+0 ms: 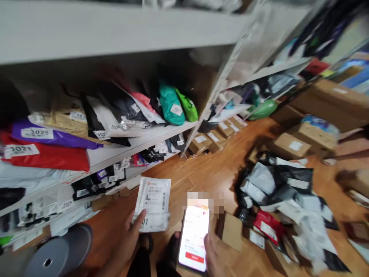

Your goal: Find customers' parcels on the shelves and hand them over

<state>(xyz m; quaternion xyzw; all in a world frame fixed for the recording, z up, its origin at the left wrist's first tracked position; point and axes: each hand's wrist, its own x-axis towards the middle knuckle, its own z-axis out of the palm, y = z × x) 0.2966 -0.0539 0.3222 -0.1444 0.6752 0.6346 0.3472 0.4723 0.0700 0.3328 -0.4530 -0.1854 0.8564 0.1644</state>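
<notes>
At bottom centre, my left hand (136, 224) pinches a white packet (155, 200) by its lower-left edge; my right hand (212, 252) grips a lit phone (192, 236), its text seemingly too blurred to read.

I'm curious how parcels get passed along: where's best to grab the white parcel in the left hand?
I'd pinch the white parcel at its upper-right corner, coming from the far side. The left hand grips its lower-left edge, leaving the upper part free. It looks flat, so a light pinch across its two faces should probably suffice.
</notes>
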